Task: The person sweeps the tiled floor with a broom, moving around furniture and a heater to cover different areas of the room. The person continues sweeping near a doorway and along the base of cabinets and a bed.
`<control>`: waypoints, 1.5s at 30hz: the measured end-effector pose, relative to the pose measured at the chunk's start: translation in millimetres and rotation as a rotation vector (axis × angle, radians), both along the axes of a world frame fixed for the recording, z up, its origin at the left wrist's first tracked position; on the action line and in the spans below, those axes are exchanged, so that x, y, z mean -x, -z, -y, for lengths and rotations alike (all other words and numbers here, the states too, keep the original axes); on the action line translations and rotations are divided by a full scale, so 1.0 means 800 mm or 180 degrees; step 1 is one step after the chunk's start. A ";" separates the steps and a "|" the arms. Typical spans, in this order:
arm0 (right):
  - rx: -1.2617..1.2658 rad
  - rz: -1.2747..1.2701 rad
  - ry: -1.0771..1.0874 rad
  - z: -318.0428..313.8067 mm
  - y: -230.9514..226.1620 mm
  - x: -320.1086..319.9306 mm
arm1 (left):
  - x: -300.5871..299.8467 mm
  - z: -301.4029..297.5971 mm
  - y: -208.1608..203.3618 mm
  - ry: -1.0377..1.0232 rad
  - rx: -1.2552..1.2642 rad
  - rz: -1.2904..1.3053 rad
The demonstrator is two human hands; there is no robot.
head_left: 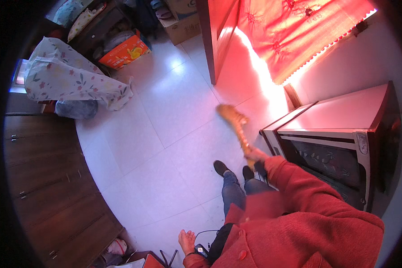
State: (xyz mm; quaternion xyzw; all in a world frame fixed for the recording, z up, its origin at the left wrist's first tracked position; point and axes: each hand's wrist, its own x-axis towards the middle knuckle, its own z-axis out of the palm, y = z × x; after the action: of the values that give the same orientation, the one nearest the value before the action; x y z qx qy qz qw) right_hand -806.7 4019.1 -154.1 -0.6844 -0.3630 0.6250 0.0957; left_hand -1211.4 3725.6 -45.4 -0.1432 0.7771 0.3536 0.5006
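My right hand (pixel 256 155) is wrapped round the handle of a short straw-coloured hand broom (pixel 232 117). Its wide, slightly blurred head points away from me, above or on the pale tiled floor (pixel 165 165); I cannot tell whether it touches. The broom is between my feet and a curtained doorway. Low at my left side hangs my left hand (pixel 186 240), empty with its fingers apart. Close to that wrist is a small dark device (pixel 201 250) with a black cable.
A dark wooden cabinet (pixel 53 183) runs along the left. Far left, a flowered cloth (pixel 67 76) drapes over something near an orange carton (pixel 126 51). A red curtain (pixel 295 31) hangs beside an open door (pixel 210 44). A glass-fronted cabinet (pixel 339 116) stands close on my right.
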 end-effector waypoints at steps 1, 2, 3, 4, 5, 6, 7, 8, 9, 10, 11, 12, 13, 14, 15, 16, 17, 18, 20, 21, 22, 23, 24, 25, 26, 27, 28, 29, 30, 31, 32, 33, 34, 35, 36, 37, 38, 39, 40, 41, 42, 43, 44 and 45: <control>0.0297 0.0403 -0.0538 0.011 -0.001 0.019 | 0.009 -0.007 0.001 -0.0014 0.0050 0.0035; 0.0442 0.0069 -0.0661 0.021 -0.007 0.030 | 0.018 -0.015 0.003 0.0007 0.0141 0.0042; 0.0412 -0.0409 -0.0171 0.032 -0.015 0.047 | 0.027 -0.022 0.005 -0.0014 0.0123 0.0046; 0.0625 -0.0376 -0.0422 0.031 -0.022 0.059 | 0.034 -0.029 0.008 0.0001 0.0149 0.0017; 0.0515 -0.0534 -0.0653 0.027 -0.030 0.067 | 0.042 -0.038 0.011 0.0064 0.0189 -0.0022; 0.0719 -0.0464 -0.0733 0.021 -0.041 0.074 | 0.050 -0.047 0.013 0.0127 0.0148 0.0069; 0.0846 -0.0612 -0.0615 0.017 -0.053 0.079 | 0.055 -0.058 0.016 0.0135 0.0101 0.0102; 0.0627 -0.0371 -0.0991 0.014 -0.065 0.085 | 0.061 -0.068 0.017 0.0168 0.0078 0.0108; 0.0409 -0.0408 -0.1282 0.010 -0.078 0.087 | 0.066 -0.079 0.018 0.0211 0.0100 0.0075; 0.0676 -0.0413 -0.1157 0.005 -0.086 0.092 | 0.068 -0.091 0.021 0.0251 0.0071 0.0063; 0.0738 -0.0528 -0.1098 0.002 -0.094 0.092 | 0.071 -0.103 0.022 0.0317 0.0026 0.0099; 0.0829 -0.0536 -0.1128 -0.003 -0.097 0.091 | 0.073 -0.113 0.023 0.0387 -0.0009 0.0111; 0.0725 -0.0476 -0.1005 -0.005 -0.099 0.086 | 0.075 -0.123 0.023 0.0460 -0.0031 0.0106; 0.0722 -0.0493 -0.1014 -0.009 -0.098 0.078 | 0.076 -0.132 0.023 0.0522 -0.0058 0.0114; 0.0726 -0.0519 -0.1020 -0.013 -0.095 0.067 | 0.079 -0.142 0.021 0.0598 -0.0076 0.0110; 0.0670 -0.0435 -0.0888 -0.019 -0.090 0.051 | 0.081 -0.153 0.020 0.0694 -0.0126 0.0108; 0.0393 -0.0120 -0.0696 -0.026 -0.083 0.040 | 0.081 -0.166 0.019 0.0726 -0.0098 0.0111; -0.0516 -0.0147 -0.0695 -0.030 -0.079 0.021 | 0.081 -0.179 0.017 0.0771 -0.0100 0.0110; 0.0061 -0.0457 0.0478 -0.048 -0.070 -0.009 | 0.077 -0.209 0.011 0.0827 -0.0140 0.0099; 0.0022 -0.0574 0.0953 -0.061 -0.067 -0.022 | 0.075 -0.228 0.007 0.0839 -0.0180 0.0089; -0.0021 -0.0839 0.1435 -0.074 -0.065 -0.035 | 0.070 -0.247 0.000 0.0840 -0.0217 0.0071; 0.0169 -0.1010 0.1832 -0.090 -0.065 -0.050 | 0.062 -0.267 -0.007 0.0965 -0.0356 -0.0002; -0.0023 -0.1130 0.2216 -0.106 -0.064 -0.059 | 0.056 -0.292 -0.016 0.1086 -0.0503 -0.0091; -0.0259 -0.1368 0.2630 -0.124 -0.065 -0.069 | 0.049 -0.322 -0.028 0.1228 -0.0710 -0.0186; -0.0557 -0.1695 0.3013 -0.144 -0.064 -0.076 | 0.040 -0.354 -0.043 0.1313 -0.0837 -0.0255; -0.0530 -0.1697 0.3161 -0.164 -0.061 -0.085 | 0.033 -0.391 -0.061 0.1399 -0.0898 -0.0317; -0.0183 -0.1438 0.3149 -0.172 -0.063 -0.104 | 0.023 -0.428 -0.077 0.1519 -0.0980 -0.0358; 0.0119 -0.1314 0.3153 -0.188 -0.063 -0.123 | 0.007 -0.469 -0.091 0.1620 -0.1079 -0.0386; 0.0124 -0.1182 0.3196 -0.202 -0.060 -0.135 | -0.008 -0.506 -0.109 0.1741 -0.1229 -0.0450; 0.0151 -0.1153 0.3260 -0.212 -0.056 -0.142 | -0.026 -0.543 -0.125 0.1871 -0.1427 -0.0515; 0.0348 -0.1107 0.3415 -0.223 -0.051 -0.145 | -0.044 -0.578 -0.141 0.1991 -0.1605 -0.0576; 0.0112 -0.0767 0.3054 -0.230 -0.045 -0.144 | -0.063 -0.610 -0.157 0.2092 -0.1669 -0.0661; 0.0041 -0.0424 0.2787 -0.233 -0.040 -0.139 | -0.084 -0.638 -0.173 0.2165 -0.1937 -0.0660; -0.0103 0.0098 0.2506 -0.234 -0.035 -0.132 | -0.105 -0.664 -0.187 0.2255 -0.2209 -0.0664; -0.0096 0.0106 0.2275 -0.232 -0.032 -0.120 | -0.124 -0.689 -0.201 0.2335 -0.2244 -0.0683; 0.0019 0.0130 0.1807 -0.230 -0.030 -0.109 | -0.144 -0.714 -0.212 0.2480 -0.2486 -0.0662; 0.0078 0.0226 0.1395 -0.226 -0.030 -0.101 | -0.162 -0.736 -0.222 0.2567 -0.2469 -0.0738; 0.0248 0.0325 0.0951 -0.223 -0.030 -0.095 | -0.180 -0.757 -0.229 0.2740 -0.2649 -0.0791; 0.0075 0.0166 0.0795 -0.220 -0.031 -0.092 | -0.196 -0.777 -0.236 0.2751 -0.2675 -0.0749; 0.0029 0.0009 0.0605 -0.220 -0.032 -0.092 | -0.208 -0.796 -0.241 0.2807 -0.2802 -0.0693; 0.0152 -0.0122 0.0348 -0.225 -0.031 -0.094 | -0.221 -0.812 -0.245 0.2870 -0.2890 -0.0639; 0.0204 -0.0225 0.0259 -0.229 -0.030 -0.096 | -0.232 -0.827 -0.248 0.2990 -0.3039 -0.0679; 0.0430 -0.0312 0.0089 -0.232 -0.029 -0.096 | -0.240 -0.839 -0.250 0.3108 -0.3137 -0.0736; 0.0464 -0.0315 0.0026 -0.236 -0.027 -0.094 | -0.246 -0.851 -0.251 0.3217 -0.3231 -0.0778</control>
State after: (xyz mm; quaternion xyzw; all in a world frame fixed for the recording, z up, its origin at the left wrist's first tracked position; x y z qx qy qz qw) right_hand -731.2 4207.7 -132.8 -0.6593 -0.3086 0.6824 0.0660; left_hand -1014.7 4406.2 155.2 0.5238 0.5389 0.4095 0.5172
